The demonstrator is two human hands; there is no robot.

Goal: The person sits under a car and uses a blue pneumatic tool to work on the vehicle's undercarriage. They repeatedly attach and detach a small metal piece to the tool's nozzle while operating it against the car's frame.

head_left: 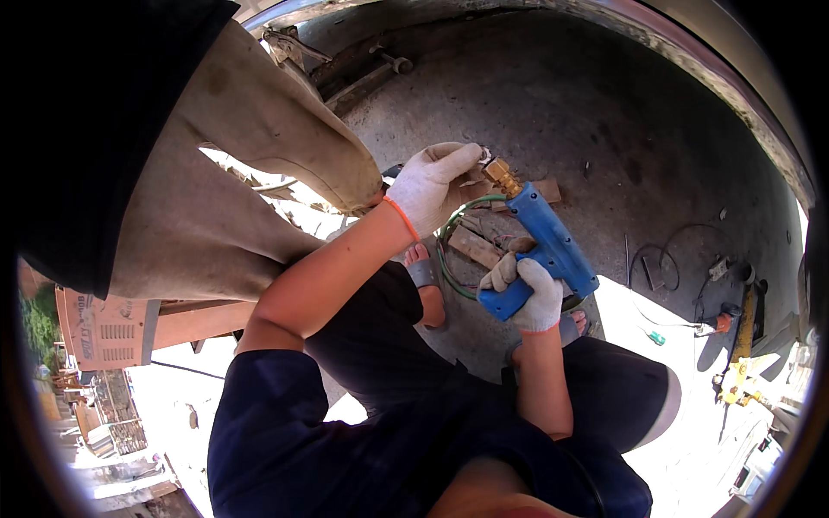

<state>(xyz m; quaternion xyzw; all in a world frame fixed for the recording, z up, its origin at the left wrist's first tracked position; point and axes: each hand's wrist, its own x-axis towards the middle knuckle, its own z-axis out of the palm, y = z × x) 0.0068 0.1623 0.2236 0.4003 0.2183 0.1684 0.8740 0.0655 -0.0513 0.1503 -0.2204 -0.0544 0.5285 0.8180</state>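
My right hand [527,289], in a pale glove, grips the handle of a blue pistol-shaped tool [553,242]. A brass fitting [503,177] sticks out of its upper end. My left hand [432,181], in a similar glove with an orange cuff, has its thumb and fingers closed on a small silvery piece at the fitting's tip, partly hidden by them. A green hose [445,263] loops on the ground below the tool, beside wooden blocks [473,248].
Another person's khaki trousers [199,216] are close on my left, with an orange machine [104,328] behind. A curved panel edge [673,65] arches overhead. At the right lie thin cables [665,259] and a yellow metal implement [738,363]; metal parts [380,65] sit at the back.
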